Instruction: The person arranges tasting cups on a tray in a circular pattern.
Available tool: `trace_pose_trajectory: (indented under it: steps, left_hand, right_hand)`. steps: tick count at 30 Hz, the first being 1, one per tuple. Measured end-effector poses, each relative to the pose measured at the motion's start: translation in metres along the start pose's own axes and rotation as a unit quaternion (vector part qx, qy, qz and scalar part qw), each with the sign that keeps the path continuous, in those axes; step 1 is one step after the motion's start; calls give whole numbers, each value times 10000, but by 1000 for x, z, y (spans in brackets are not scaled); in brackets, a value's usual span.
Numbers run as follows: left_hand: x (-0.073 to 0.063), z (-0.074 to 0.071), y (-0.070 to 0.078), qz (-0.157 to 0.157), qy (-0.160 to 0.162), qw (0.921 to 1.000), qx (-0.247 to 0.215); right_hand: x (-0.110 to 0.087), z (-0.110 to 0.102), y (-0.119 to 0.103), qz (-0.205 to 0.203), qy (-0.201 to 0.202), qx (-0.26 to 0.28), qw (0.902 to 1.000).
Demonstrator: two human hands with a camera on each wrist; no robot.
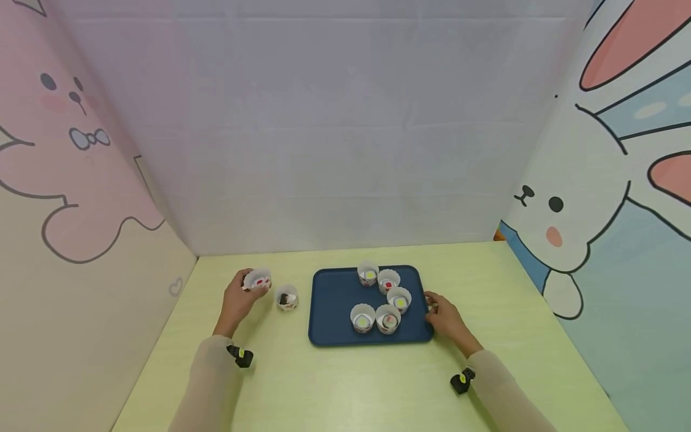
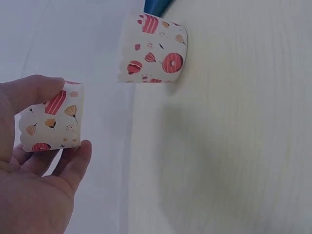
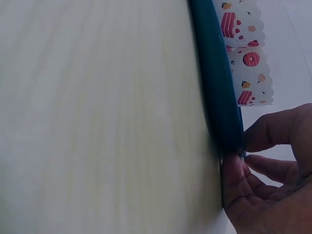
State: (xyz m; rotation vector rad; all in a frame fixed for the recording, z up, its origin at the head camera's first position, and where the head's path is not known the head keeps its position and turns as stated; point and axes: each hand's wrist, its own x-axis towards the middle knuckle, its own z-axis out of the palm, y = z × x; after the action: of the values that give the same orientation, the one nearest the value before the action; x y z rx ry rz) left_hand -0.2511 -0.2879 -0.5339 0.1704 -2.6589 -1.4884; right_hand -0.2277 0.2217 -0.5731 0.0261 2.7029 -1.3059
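Note:
My left hand [image 1: 236, 303] holds a printed paper baking cup [image 1: 257, 277] between thumb and fingers, above the table left of the tray. In the left wrist view, this cup [image 2: 50, 121] shows pink and orange sweets and flowers on its side. A second baking cup [image 1: 287, 298] with something dark inside stands just right of that hand. At the right side of a dark blue tray [image 1: 332, 307], my right hand [image 1: 447, 320] pinches the rim, thumb over it and fingers below. Several cups stand on the tray, among them one cup [image 1: 362, 318] with a yellow-green piece inside.
The tray lies on a pale yellow table [image 1: 302, 384]. A white cloth wall [image 1: 345, 150] rises behind it. Side panels carry cartoon animals, a rabbit [image 1: 583, 198] on the right and a pink figure on the left.

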Motion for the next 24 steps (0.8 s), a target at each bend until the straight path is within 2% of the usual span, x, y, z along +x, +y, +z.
trace_pose_trajectory:
  steps: [6, 17, 24]
  left_hand:
    - [-1, 2, 17, 220, -33, 9997, -107]
    - [-5, 11, 52, 648, -87, 9976, -241]
    - [-9, 22, 68, 748, -227, 9968, -191]
  right_hand:
    - [2, 1, 1, 26, -7, -23, 10000]
    - [-1, 0, -2, -229, 118, 30, 9997]
    - [2, 0, 0, 4, -1, 4, 10000]
